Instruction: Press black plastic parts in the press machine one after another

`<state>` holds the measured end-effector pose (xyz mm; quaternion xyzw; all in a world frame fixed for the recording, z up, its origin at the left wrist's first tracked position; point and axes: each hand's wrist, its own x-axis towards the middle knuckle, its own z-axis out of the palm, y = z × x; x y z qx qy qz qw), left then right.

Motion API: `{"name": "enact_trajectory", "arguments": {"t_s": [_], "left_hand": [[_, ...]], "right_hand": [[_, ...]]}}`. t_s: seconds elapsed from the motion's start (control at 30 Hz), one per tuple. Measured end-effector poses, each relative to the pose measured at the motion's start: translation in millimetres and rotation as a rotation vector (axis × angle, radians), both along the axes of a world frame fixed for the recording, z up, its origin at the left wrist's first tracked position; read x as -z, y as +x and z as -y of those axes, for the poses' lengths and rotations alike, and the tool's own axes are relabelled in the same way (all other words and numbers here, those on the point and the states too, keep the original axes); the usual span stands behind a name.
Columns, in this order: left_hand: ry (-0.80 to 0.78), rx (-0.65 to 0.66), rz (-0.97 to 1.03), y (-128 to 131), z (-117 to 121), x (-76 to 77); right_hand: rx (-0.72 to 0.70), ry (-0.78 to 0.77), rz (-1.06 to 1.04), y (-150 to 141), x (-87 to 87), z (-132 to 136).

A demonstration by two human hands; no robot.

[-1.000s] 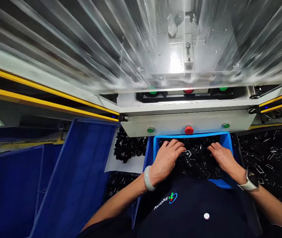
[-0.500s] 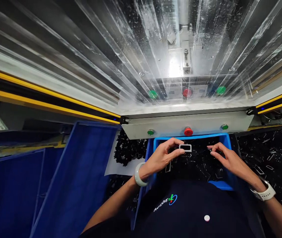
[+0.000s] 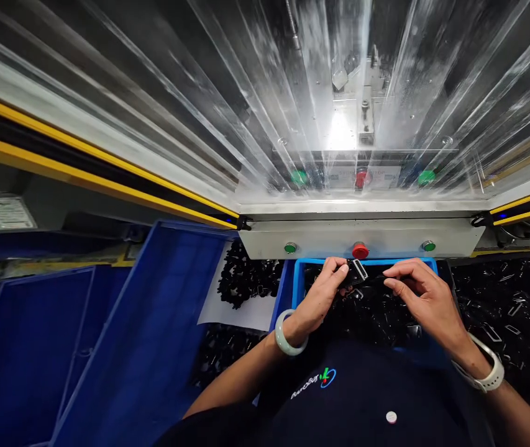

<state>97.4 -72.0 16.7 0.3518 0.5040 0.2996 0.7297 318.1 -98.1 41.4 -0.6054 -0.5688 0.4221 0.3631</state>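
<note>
Over a bright blue plastic bin (image 3: pixel 299 287) at the foot of a machine's push-button panel (image 3: pixel 320 248), the person's two hands meet at the bin's far edge. The left hand (image 3: pixel 319 295) pinches a small rectangular metal frame (image 3: pixel 359 270) between thumb and fingertips, its fingers closed and curled around the near end of the piece. A black strip (image 3: pixel 371 279) runs from the frame toward the right hand (image 3: pixel 425 297), whose fingers are bent and closed onto the strip, with the thumb lying across it. The frame sits just above the bin's rim, tilted, with its open centre showing and its bright metal edges catching the light against the dark strip.

Below the hands, a heap of black parts (image 3: pixel 371 320) fills the bin. The fingers hide exactly how the frame joins the strip, and the far end of the strip is lost against the dark heap, so neither can be made out. The individual parts in the heap are also hard to separate. A jade bangle (image 3: pixel 287 332) circles the left wrist and a white smartwatch band (image 3: pixel 483 369) the right. The person's dark shirt (image 3: pixel 339 397) cuts off the bin's near side.
</note>
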Motion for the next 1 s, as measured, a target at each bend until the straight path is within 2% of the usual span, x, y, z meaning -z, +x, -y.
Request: {"name": "enact_trajectory", "arguments": {"t_s": [0.07, 0.17, 0.27, 0.4, 0.5, 0.57, 0.63, 0.7, 0.73, 0.8, 0.83, 0.9, 0.93, 1.0], "left_hand": [[0.122, 0.058, -0.14, 2, -1, 2.1], [0.295, 0.126, -0.258, 5, -5, 1.6], [0.393, 0.157, -0.283, 10, -11, -5.6], [0.507, 0.22, -0.313, 14, -21, -15.9], [0.654, 0.247, -0.319, 11, -34, -18.9], [0.76, 0.211, -0.325, 5, -49, -22.3], [0.828, 0.129, -0.347, -4, -72, -29.5], [0.863, 0.016, -0.359, -13, -103, -40.0], [0.869, -0.056, -0.356, -17, -121, -45.8], [0.852, -0.209, -0.328, -21, -159, -57.1], [0.83, -0.279, -0.306, -21, -179, -62.4], [0.782, -0.382, -0.254, -18, -219, -73.0], [0.759, -0.417, -0.23, -16, -238, -78.3], [0.713, -0.46, -0.204, -11, -275, -88.7]], "right_hand": [[-0.012, 0.036, 0.001, -12, -8.0, -7], [-0.061, -0.007, -0.001, -23, -9.4, -19], [-0.122, -0.057, 0.04, -28, -5.4, -30], [-0.06, -0.05, 0.048, -30, -4.4, -44], [-0.056, -0.022, 0.073, -26, -12.0, -61], [-0.14, -0.017, 0.073, -21, -24.2, -82], [-0.272, 0.013, 0.059, -18, -42.6, -114], [-0.281, 0.169, 0.101, -21, -64.6, -158], [-0.208, 0.285, 0.167, -27, -75.3, -185], [0.043, 0.487, 0.392, -42, -93.2, -243], [0.139, 0.491, 0.515, -51, -99.7, -272], [0.237, 0.376, 0.673, -66, -107.9, -324], [0.236, 0.304, 0.718, -70, -109.9, -344], [0.118, 0.326, 0.754, -68, -111.3, -367]]}}
